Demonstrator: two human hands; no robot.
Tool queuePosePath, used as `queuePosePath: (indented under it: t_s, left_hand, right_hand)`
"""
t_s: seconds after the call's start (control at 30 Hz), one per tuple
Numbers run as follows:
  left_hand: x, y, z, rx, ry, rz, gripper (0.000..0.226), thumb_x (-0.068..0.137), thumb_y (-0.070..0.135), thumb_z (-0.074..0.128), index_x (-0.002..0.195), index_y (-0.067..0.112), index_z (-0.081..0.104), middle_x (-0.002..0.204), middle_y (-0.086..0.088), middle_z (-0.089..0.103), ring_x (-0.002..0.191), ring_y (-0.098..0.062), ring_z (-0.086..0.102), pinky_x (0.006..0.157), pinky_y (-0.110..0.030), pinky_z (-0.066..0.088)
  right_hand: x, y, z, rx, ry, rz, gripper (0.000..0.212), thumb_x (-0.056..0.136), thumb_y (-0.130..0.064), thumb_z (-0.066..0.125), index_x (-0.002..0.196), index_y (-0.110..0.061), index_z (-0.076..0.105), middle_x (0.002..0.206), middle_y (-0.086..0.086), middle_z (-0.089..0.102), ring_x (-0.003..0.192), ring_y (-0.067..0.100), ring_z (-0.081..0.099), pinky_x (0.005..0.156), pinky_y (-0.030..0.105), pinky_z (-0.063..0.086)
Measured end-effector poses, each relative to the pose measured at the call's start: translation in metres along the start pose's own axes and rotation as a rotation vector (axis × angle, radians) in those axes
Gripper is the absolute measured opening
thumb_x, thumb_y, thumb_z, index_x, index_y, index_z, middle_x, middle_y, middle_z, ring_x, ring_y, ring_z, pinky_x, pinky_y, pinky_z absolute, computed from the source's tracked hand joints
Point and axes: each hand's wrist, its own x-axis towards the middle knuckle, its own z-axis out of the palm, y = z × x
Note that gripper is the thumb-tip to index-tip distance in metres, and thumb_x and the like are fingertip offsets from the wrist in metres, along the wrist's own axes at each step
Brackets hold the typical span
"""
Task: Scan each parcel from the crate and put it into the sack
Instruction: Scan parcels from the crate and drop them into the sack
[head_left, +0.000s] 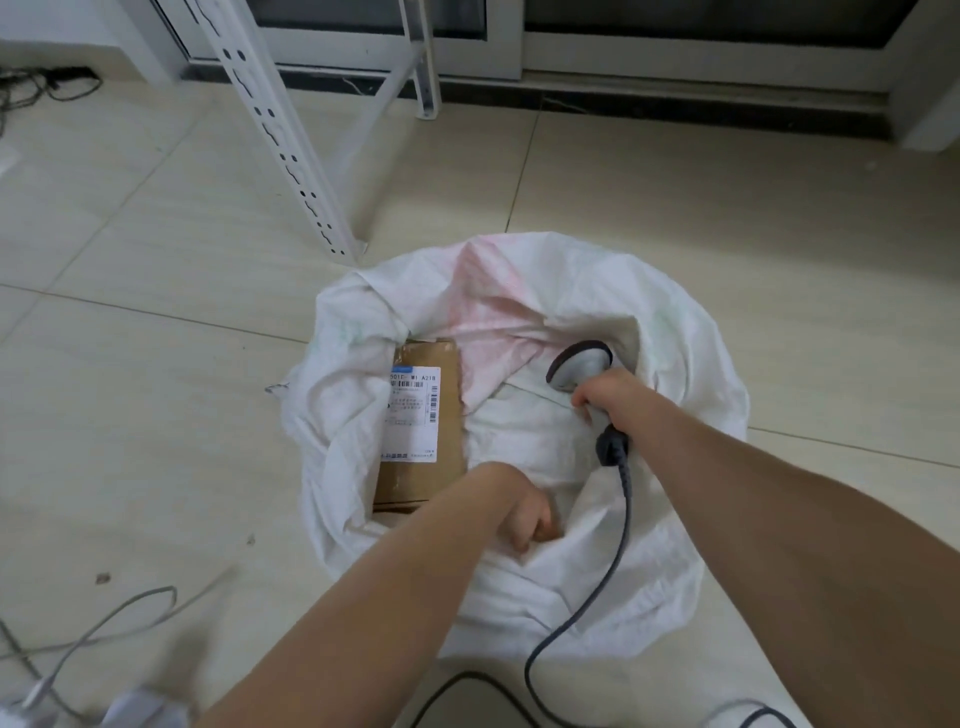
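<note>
A white woven sack (670, 332) stands open on the tiled floor in the middle of the view. Inside it on the left lies a brown cardboard parcel (447, 467) with a white shipping label facing up. My left hand (522, 512) is down in the sack beside the parcel's near right corner, fingers curled into the sack fabric. My right hand (610, 397) grips the handle of a grey barcode scanner (579, 366) over the sack's right half, its head pointing left. The scanner's dark cable hangs down toward the bottom edge. No crate is in view.
A white perforated metal rack leg (291, 150) slants down to the floor just behind the sack on the left. Sliding door frames (675, 57) run along the back. Loose grey cables (104, 623) lie on the floor at bottom left.
</note>
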Motion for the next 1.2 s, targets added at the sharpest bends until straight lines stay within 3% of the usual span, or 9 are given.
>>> queuePosePath:
  t_s: [0.1,0.2,0.27,0.4,0.5,0.67,0.93,1.03,1.2]
  left_hand:
    - [-0.015,-0.019,-0.021,-0.210,0.300,-0.137,0.045,0.091,0.005,0.047,0.133,0.018,0.056,0.140,-0.006,0.051,0.120,-0.026,0.053,0.100,-0.031,0.044]
    - [-0.042,-0.034,-0.044,-0.335,0.590,-0.351,0.041,0.093,0.005,0.044,0.133,0.009,0.053,0.138,-0.012,0.051,0.124,-0.028,0.051,0.102,-0.035,0.043]
    - [-0.065,-0.036,-0.054,-0.382,0.666,-0.435,0.042,0.093,0.006,0.044,0.135,0.010,0.049,0.136,-0.012,0.051,0.123,-0.028,0.051,0.101,-0.038,0.044]
    - [-0.118,-0.024,-0.067,-0.389,0.650,-0.484,0.042,0.094,0.010,0.044,0.136,0.009,0.046,0.137,-0.011,0.048,0.122,-0.028,0.050,0.099,-0.040,0.046]
    - [-0.161,-0.005,-0.078,-0.336,0.657,-0.519,0.036,0.095,0.013,0.045,0.130,0.008,0.052,0.132,-0.010,0.053,0.119,-0.026,0.052,0.098,-0.037,0.045]
    - [-0.240,0.039,-0.107,-0.370,0.618,-0.522,0.025,0.091,0.011,0.049,0.115,0.006,0.057,0.124,-0.013,0.056,0.113,-0.029,0.054,0.096,-0.040,0.048]
    - [-0.383,0.150,-0.176,-0.288,0.612,-0.464,0.039,0.091,0.010,0.049,0.130,0.010,0.051,0.134,-0.013,0.047,0.119,-0.028,0.049,0.097,-0.040,0.046]
    - [-0.434,0.206,-0.206,-0.228,0.631,-0.404,0.045,0.094,0.018,0.047,0.139,0.013,0.044,0.140,-0.012,0.042,0.125,-0.029,0.046,0.103,-0.042,0.041]
    - [-0.497,0.306,-0.244,-0.134,0.684,-0.258,0.045,0.092,0.011,0.046,0.137,0.015,0.047,0.138,-0.011,0.045,0.123,-0.029,0.049,0.102,-0.038,0.043]
  right_hand:
    - [-0.008,0.005,-0.001,0.167,-0.055,0.016,0.024,0.087,0.005,0.055,0.110,0.007,0.050,0.067,0.021,0.059,0.053,0.026,0.061,0.057,0.035,0.054]
    - [-0.027,0.005,-0.003,0.239,-0.073,-0.021,0.017,0.086,0.008,0.052,0.102,0.004,0.048,0.068,0.017,0.052,0.047,0.021,0.051,0.045,0.030,0.043]
    - [-0.047,0.002,-0.007,0.285,-0.099,-0.021,0.020,0.087,0.004,0.055,0.106,0.001,0.048,0.065,0.014,0.048,0.046,0.020,0.047,0.045,0.028,0.038]
    - [-0.100,-0.011,-0.025,0.360,-0.141,0.045,0.042,0.089,-0.017,0.064,0.124,-0.004,0.047,0.076,0.013,0.054,0.049,0.018,0.048,0.048,0.024,0.039]
    - [-0.143,-0.024,-0.045,0.358,-0.169,0.105,0.047,0.087,-0.027,0.065,0.126,-0.006,0.049,0.066,0.009,0.058,0.049,0.016,0.049,0.054,0.026,0.038]
    - [-0.220,-0.046,-0.089,0.392,-0.142,0.140,0.039,0.087,-0.032,0.065,0.114,-0.006,0.057,0.060,0.005,0.059,0.050,0.016,0.050,0.056,0.026,0.038]
    - [-0.381,-0.070,-0.192,0.711,-0.115,0.088,0.019,0.090,-0.012,0.066,0.103,-0.005,0.054,0.064,0.006,0.052,0.049,0.014,0.045,0.043,0.021,0.040]
    - [-0.447,-0.073,-0.238,0.833,-0.090,0.079,0.018,0.089,-0.021,0.067,0.098,-0.009,0.056,0.062,0.004,0.051,0.048,0.013,0.045,0.046,0.022,0.040]
    - [-0.550,-0.066,-0.305,1.041,0.031,0.092,0.018,0.090,-0.022,0.066,0.092,-0.008,0.055,0.061,0.007,0.051,0.048,0.016,0.045,0.050,0.026,0.042]
